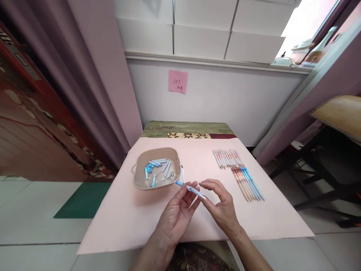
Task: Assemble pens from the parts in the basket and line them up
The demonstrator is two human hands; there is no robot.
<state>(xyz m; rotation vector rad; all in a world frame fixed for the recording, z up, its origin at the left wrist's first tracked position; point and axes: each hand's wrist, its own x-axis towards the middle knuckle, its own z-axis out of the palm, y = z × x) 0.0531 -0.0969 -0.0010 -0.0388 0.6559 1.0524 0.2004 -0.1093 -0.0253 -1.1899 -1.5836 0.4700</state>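
Note:
My left hand (177,214) is closed round a light-blue pen (194,190), its thumb pressing the barrel against the fingers. The pen points down to the right, with a darker blue end at the upper left and a white end at the lower right. Close by, my right hand (224,207) has its fingers apart, and its thumb tip is at the pen's white end. Whether that thumb presses on the end I cannot tell. Just beyond my left hand lie several thin white refills (182,174) with dark tips, partly hidden by the fingers.
A beige plastic basin (137,177) on the left holds blue pen barrels (166,166), blue caps and small clear parts. To the right lie a row of whitish pens (228,158) and a row of brown and blue pens (248,184). Pink cloth (124,226) covers the table.

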